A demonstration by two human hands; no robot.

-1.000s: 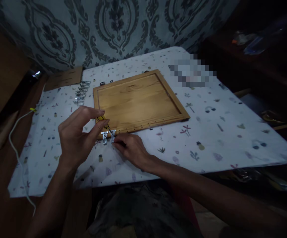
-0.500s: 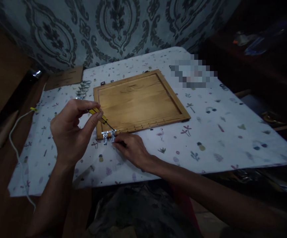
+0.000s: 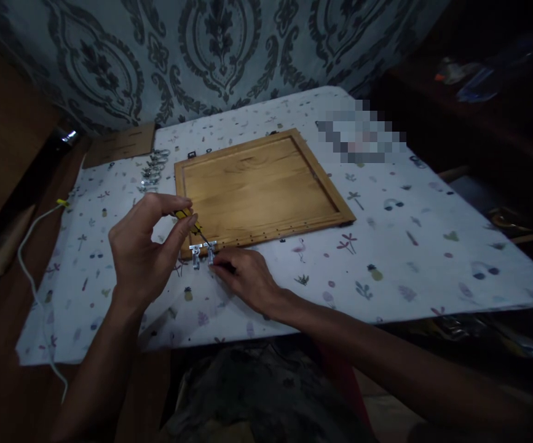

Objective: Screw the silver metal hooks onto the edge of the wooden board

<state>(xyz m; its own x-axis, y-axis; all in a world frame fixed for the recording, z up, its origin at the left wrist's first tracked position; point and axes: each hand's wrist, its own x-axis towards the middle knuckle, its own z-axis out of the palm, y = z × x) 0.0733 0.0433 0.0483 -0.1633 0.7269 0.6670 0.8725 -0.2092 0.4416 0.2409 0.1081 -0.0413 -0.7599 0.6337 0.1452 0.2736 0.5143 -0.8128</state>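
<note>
My left hand (image 3: 149, 243) is closed on the yellow and black handle of a screwdriver (image 3: 185, 216), whose shaft slants down to the right. The tip meets a small silver metal clip (image 3: 210, 251) at the near edge of a wooden panel (image 3: 252, 184). My right hand (image 3: 243, 271) pinches the lower end of that clip between thumb and finger. Just left of it, a second silver clip (image 3: 196, 257) sits on the same edge, untouched. The panel lies flat, with a raised frame and a row of small dark holes along its near side.
Several more metal clips (image 3: 154, 166) lie in a row beyond my left hand, beside a brown cardboard piece (image 3: 121, 144). A white cable (image 3: 31, 277) runs down the left side. The printed tablecloth (image 3: 386, 271) covers the table up to the patterned wall. A blurred patch (image 3: 361, 132) hides something at the back right.
My left hand has moved right and slightly down with the screwdriver, bringing its tip onto the right clip. My right hand stays in place.
</note>
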